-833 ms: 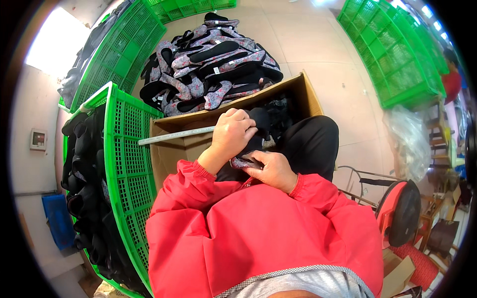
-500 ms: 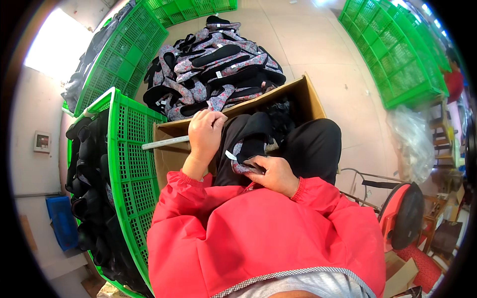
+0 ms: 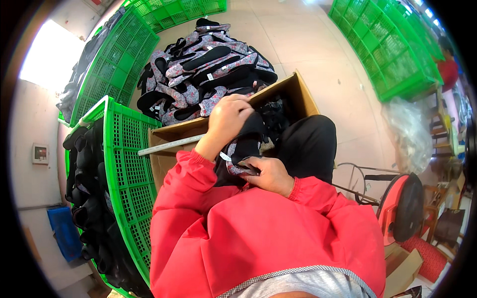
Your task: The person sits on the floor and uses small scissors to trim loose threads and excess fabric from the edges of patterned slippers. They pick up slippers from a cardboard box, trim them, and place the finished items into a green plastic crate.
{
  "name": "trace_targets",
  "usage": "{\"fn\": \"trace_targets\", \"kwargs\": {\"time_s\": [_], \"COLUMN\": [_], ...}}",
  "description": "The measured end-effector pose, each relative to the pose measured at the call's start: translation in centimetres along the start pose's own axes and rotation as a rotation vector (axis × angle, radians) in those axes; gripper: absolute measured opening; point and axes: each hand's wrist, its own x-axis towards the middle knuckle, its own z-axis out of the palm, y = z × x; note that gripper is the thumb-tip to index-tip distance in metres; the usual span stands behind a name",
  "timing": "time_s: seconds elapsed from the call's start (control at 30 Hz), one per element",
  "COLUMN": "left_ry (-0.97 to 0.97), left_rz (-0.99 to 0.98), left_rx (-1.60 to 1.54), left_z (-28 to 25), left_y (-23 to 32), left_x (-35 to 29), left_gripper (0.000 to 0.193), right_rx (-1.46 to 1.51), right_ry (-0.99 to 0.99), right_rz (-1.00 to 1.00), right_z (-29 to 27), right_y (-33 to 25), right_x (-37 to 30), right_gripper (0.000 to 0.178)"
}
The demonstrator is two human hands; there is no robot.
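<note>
A black cloth slipper with a grey-and-red floral lining and a white tag lies across my lap. My right hand pinches its lined edge at the near end. My left hand is curled at the slipper's far end, beside the wall of an open cardboard box. What its fingers close on is hidden from view. A pale tube lies across the box's left part and passes behind my left wrist.
Beyond the box is a heap of similar slippers on the floor. A green crate holding black pieces stands close at my left. More green crates stand far right, with a clear plastic bag below them.
My left hand has moved right and forward, from the box's near edge to the slipper's far end. The right hand keeps its pinch. The whole view has shifted slightly left.
</note>
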Motion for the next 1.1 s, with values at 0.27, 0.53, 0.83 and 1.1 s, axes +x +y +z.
{"fn": "trace_targets", "kwargs": {"time_s": [0.27,0.53,0.83,1.1], "left_ry": [0.003,0.277,0.187,0.142], "left_rz": [-0.853,-0.941,-0.650,-0.666], "left_rx": [-0.418,-1.110,-0.953,-0.695], "left_z": [-0.9,0.9,5.2,4.8], "left_y": [-3.2,3.0,6.1,7.8], "left_x": [-11.9,-15.2,-14.0,-11.2], "left_gripper": [0.013,0.023,0.052,0.052], "right_rx": [0.122,0.389,0.436,0.421], "right_ry": [-0.068,-0.070,0.196,0.274], "right_rz": [0.129,0.262,0.178,0.259], "right_z": [-1.7,-3.5,-6.9,-8.1], "right_y": [-1.2,-0.8,-3.0,-1.8], "right_x": [1.2,2.8,4.9,6.2], "right_gripper": [0.032,0.018,0.016,0.017]}}
